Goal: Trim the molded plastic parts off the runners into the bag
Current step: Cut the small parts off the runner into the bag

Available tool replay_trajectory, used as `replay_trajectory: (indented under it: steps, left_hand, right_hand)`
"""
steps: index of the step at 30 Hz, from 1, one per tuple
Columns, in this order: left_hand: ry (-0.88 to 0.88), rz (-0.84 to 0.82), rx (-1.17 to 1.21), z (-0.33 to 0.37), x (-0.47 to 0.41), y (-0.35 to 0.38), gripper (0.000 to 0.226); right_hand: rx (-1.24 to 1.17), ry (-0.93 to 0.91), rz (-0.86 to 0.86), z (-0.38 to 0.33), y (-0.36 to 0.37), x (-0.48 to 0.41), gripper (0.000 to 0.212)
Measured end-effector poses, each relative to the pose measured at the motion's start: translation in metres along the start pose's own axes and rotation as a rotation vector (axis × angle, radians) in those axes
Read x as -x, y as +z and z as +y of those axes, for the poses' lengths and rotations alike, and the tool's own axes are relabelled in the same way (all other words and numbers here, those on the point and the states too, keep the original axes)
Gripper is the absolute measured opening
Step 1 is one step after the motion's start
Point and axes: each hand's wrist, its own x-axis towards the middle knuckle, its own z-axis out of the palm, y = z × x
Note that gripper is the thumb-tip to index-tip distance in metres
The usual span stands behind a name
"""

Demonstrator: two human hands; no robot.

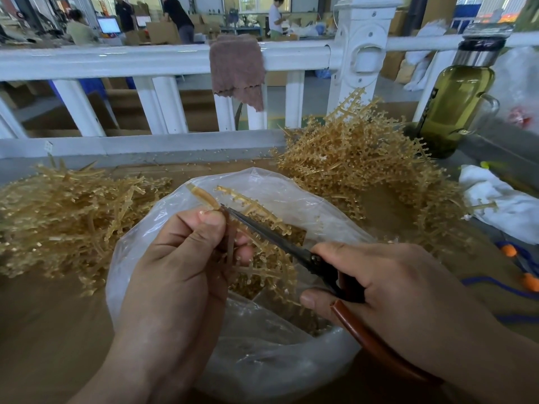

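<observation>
Snipping over bag (262, 360) | left grip (180, 258) pinches runner (262, 211) | right grip (388, 287) clasps scissors (280, 237) | risk: blade tips could nick left grip

Left hand (186, 258) at centre, back toward the camera, thumb and curled fingers pinching a runner (205, 197), forearm rising from the lower edge, right hand (379, 281) just beside it, fingers curled round scissors (280, 237), forearm entering from lower right

scissors (277, 239) handles partly hidden in right hand (393, 287); runner (256, 207) stem buried in left hand (180, 258); bottle (458, 106) cap blurred.
</observation>
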Motion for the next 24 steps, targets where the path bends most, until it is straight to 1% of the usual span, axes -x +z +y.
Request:
replay_trajectory:
  steps: [3,14,18,20,22,24]
  left_hand:
    - [-0.007,0.003,-0.001,0.0002,0.0002,-0.0001,0.011]
    - [-0.015,-0.013,0.017,-0.0004,-0.0003,-0.0019,0.009]
    - [-0.005,-0.013,0.015,-0.0003,-0.0005,-0.0015,0.01]
    - [0.002,-0.016,0.017,0.0001,-0.0007,-0.0011,0.012]
    - [-0.001,-0.022,0.037,0.0006,-0.0005,-0.0008,0.016]
    - [-0.003,-0.029,0.047,0.0005,-0.0004,-0.0003,0.013]
  right_hand:
    - [0.009,0.006,0.004,-0.0005,0.0,0.0005,0.046]
    - [0.007,0.003,-0.026,-0.0027,-0.0036,-0.0005,0.035]
    - [0.009,-0.003,-0.031,-0.0024,-0.0043,-0.0012,0.027]
    - [0.013,-0.003,-0.041,-0.0006,-0.0033,-0.0008,0.029]
    - [0.008,-0.002,-0.049,0.0009,-0.0013,0.0005,0.036]
    - [-0.002,-0.009,-0.037,0.0008,0.0004,0.0007,0.039]
